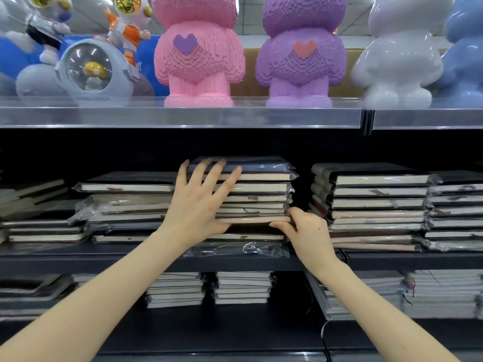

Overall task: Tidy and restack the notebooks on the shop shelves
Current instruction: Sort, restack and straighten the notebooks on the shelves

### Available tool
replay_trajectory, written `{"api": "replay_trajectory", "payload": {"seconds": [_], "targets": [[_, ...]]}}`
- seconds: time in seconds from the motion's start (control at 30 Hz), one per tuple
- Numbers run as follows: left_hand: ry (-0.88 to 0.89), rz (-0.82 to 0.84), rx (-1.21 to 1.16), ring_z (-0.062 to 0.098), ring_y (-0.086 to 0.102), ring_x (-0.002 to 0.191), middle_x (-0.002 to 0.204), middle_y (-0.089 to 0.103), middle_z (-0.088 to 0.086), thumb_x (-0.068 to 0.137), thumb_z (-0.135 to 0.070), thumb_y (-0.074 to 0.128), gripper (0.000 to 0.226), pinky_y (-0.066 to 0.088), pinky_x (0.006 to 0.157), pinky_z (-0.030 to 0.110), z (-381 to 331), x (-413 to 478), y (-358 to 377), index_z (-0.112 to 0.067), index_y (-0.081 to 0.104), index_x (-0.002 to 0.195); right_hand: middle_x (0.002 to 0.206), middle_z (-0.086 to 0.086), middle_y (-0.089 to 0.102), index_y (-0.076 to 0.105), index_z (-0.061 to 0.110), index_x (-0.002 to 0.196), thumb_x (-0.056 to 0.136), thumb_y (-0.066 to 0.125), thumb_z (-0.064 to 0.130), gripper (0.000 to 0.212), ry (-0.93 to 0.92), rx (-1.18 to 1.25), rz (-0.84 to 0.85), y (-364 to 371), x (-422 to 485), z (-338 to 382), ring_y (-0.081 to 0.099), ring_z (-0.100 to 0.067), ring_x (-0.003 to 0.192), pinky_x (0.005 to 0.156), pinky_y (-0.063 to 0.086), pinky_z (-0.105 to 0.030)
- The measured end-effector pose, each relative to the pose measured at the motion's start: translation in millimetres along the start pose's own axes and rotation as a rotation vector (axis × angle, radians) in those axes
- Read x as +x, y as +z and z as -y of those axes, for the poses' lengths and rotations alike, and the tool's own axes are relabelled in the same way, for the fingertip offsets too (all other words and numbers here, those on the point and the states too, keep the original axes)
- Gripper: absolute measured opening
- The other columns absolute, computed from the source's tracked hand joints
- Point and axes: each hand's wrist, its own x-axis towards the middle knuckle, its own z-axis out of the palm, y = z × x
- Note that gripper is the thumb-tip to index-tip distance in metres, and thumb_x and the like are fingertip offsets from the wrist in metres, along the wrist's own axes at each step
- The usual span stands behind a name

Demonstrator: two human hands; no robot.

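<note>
A tall stack of dark, plastic-wrapped notebooks (257, 190) stands in the middle of the dark shelf (78, 253). My left hand (200, 202) lies flat against the stack's left front, fingers spread and straight, fingertips reaching its top notebook. My right hand (305, 227) is at the stack's lower right corner, fingers curled under the edge of a low notebook (251, 220) and thumb on top, gripping it. The lower books sit partly behind both hands.
More notebook stacks stand left (125, 205) and right (371, 205) on the same shelf, with further stacks (243, 287) on the shelf below. Above, a clear-fronted shelf (183, 117) carries pink (198, 56) and purple (300, 56) brick figures and other toys.
</note>
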Motion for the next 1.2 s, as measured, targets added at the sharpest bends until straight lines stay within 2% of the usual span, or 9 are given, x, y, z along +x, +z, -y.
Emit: {"api": "replay_trajectory", "payload": {"seconds": [0.2,0.37,0.43,0.53,0.6,0.73,0.9,1.07,1.2], "targets": [[-0.016,0.058,0.019,0.036,0.036,0.134,0.145,0.040,0.015,0.053,-0.071,0.072,0.122,0.025,0.108,0.061,0.7,3.1,3.2,-0.013,0.020,0.147,0.084,-0.007,0.069,0.065,0.004,0.093,0.087,0.064,0.036,0.032,0.109,0.078,0.056,1.7,7.5,-0.9,0.062,-0.024,0.080,0.073,0.048,-0.037],[-0.051,0.119,0.058,0.038,0.043,0.129,0.140,0.046,0.018,0.048,-0.064,0.080,0.125,0.029,0.104,0.065,5.1,17.5,23.2,-0.009,0.024,0.145,0.081,-0.010,0.068,0.069,0.011,0.091,0.084,0.067,0.041,0.031,0.169,0.018,0.043,20.6,26.1,-1.5,0.057,-0.030,0.085,0.065,0.038,-0.032],[-0.066,0.146,0.072,0.039,0.047,0.125,0.137,0.049,0.019,0.045,-0.065,0.081,0.125,0.033,0.101,0.066,7.8,21.8,30.1,-0.006,0.030,0.144,0.083,-0.010,0.068,0.071,0.014,0.096,0.082,0.068,0.046,0.035,0.192,-0.060,0.076,22.5,33.0,-1.3,0.054,-0.029,0.092,0.066,0.037,-0.032],[-0.065,0.155,0.121,0.038,0.050,0.122,0.134,0.052,0.018,0.044,-0.069,0.079,0.124,0.037,0.098,0.065,6.9,24.9,35.3,-0.004,0.039,0.141,0.112,-0.012,0.068,0.061,0.014,0.126,0.087,0.067,0.025,0.041,0.245,-0.039,0.131,15.4,32.3,-7.9,0.053,-0.030,0.113,0.087,0.043,-0.033],[-0.056,0.130,0.134,0.038,0.052,0.119,0.132,0.054,0.018,0.044,-0.070,0.078,0.123,0.039,0.096,0.065,6.9,25.7,36.7,-0.003,0.042,0.140,0.128,-0.011,0.061,0.052,0.012,0.135,0.089,0.063,0.014,0.047,0.297,-0.007,0.148,11.4,26.8,-13.2,0.051,-0.030,0.121,0.096,0.040,-0.031],[-0.064,0.136,0.128,0.038,0.052,0.118,0.131,0.054,0.017,0.043,-0.072,0.077,0.122,0.040,0.095,0.064,6.9,29.9,36.8,-0.004,0.043,0.139,0.114,-0.016,0.066,0.061,0.005,0.123,0.090,0.064,0.020,0.037,0.360,0.020,0.201,18.8,29.9,-15.3,0.059,-0.032,0.109,0.083,0.044,-0.031],[-0.086,0.186,0.114,0.036,0.041,0.130,0.143,0.043,0.015,0.056,-0.073,0.070,0.121,0.029,0.105,0.063,2.4,33.6,38.0,-0.007,0.027,0.148,0.113,-0.013,0.069,0.065,0.004,0.118,0.083,0.072,0.023,0.040,0.458,0.166,0.176,24.6,36.3,-19.5,0.062,-0.027,0.106,0.089,0.049,-0.033],[-0.079,0.155,0.137,0.037,0.045,0.126,0.138,0.047,0.016,0.049,-0.075,0.072,0.127,0.033,0.102,0.064,4.8,27.5,44.6,-0.006,0.027,0.145,0.085,-0.016,0.071,0.072,-0.002,0.088,0.080,0.075,0.019,0.023,0.417,0.121,0.087,23.0,33.4,-14.8,0.064,-0.031,0.085,0.071,0.047,-0.034],[-0.056,0.087,0.077,0.040,0.048,0.120,0.132,0.051,0.020,0.041,-0.071,0.078,0.130,0.036,0.097,0.066,13.3,23.3,49.3,-0.004,0.029,0.141,0.096,-0.009,0.073,0.074,0.002,0.099,0.079,0.075,0.016,0.024,0.458,0.160,0.046,23.3,30.6,-9.0,0.064,-0.023,0.094,0.076,0.043,-0.025]]}}
